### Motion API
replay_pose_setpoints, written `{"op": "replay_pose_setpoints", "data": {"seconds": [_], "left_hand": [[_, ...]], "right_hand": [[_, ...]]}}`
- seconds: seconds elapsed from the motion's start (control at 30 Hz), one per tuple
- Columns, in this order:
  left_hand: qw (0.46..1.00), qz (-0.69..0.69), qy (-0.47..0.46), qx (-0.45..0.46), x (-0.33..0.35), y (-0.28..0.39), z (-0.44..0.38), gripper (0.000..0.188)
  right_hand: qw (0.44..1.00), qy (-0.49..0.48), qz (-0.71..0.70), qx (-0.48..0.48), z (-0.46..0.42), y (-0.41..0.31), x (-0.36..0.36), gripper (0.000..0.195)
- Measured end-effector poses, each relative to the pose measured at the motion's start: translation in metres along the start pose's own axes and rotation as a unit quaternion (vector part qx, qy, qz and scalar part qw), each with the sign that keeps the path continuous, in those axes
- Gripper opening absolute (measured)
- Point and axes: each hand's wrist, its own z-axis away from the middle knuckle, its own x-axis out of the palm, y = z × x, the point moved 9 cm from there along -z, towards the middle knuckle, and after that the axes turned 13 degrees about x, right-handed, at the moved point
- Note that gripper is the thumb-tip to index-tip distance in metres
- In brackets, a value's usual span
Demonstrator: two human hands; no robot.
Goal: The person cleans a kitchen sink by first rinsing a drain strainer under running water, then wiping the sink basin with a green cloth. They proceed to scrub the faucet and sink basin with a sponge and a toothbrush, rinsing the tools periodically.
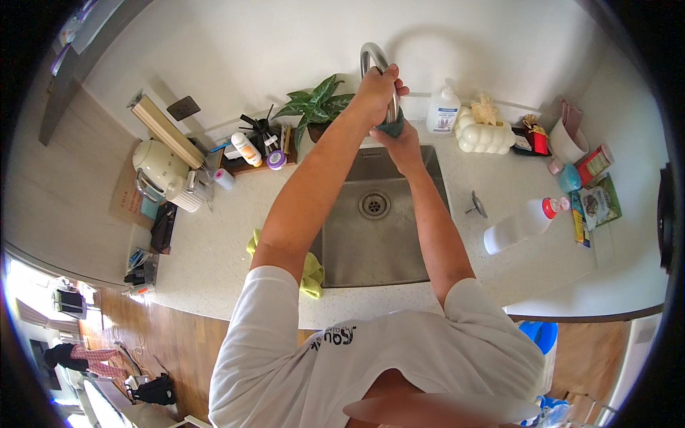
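Note:
A curved metal sink faucet [373, 49] rises behind the stainless steel sink [369, 257]. Around its upper spout my left hand [374, 95] is wrapped. Lower down, my right hand [402, 147] holds a dark green scouring pad [393, 127] against the faucet near the end of the spout. My fingers hide part of the pad and of the metal. Below my arms the basin shows its round drain strainer [374, 204]. A yellow-green cloth [312, 275] lies at the sink's left edge, partly behind my left arm.
Right of the sink are a metal drain plug [477, 204], a white bottle with a red cap [516, 227] and a soap pump bottle [443, 111]. On the left stand a potted plant [321, 101] and a cream kettle [160, 163]. Another person [80, 358] is in the room beyond.

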Motion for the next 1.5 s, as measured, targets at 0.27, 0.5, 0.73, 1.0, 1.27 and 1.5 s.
{"op": "replay_pose_setpoints", "data": {"seconds": [0.27,0.5,0.73,1.0,1.27,1.5], "left_hand": [[0.996,-0.079,-0.015,0.047,-0.002,0.002,-0.005,0.025],[0.993,-0.092,0.001,0.073,-0.006,0.008,-0.003,0.022],[0.988,-0.124,0.032,0.088,-0.007,0.007,-0.004,0.022],[0.994,-0.091,-0.009,0.064,-0.003,0.002,-0.002,0.021],[0.982,-0.117,-0.048,0.142,-0.016,0.009,0.007,0.037],[0.882,-0.347,-0.015,0.319,-0.044,-0.03,0.068,0.033]], "right_hand": [[0.982,-0.132,-0.034,0.127,-0.021,0.018,0.011,0.017],[0.966,-0.185,-0.124,0.129,-0.027,0.033,0.019,0.012],[0.921,0.365,0.091,-0.105,0.013,-0.002,-0.009,0.016],[0.954,-0.218,-0.135,0.156,-0.018,0.019,0.022,0.014],[0.849,-0.438,-0.249,0.158,0.002,0.024,0.029,0.053],[0.858,-0.218,-0.335,0.322,0.04,0.107,-0.038,0.066]]}}
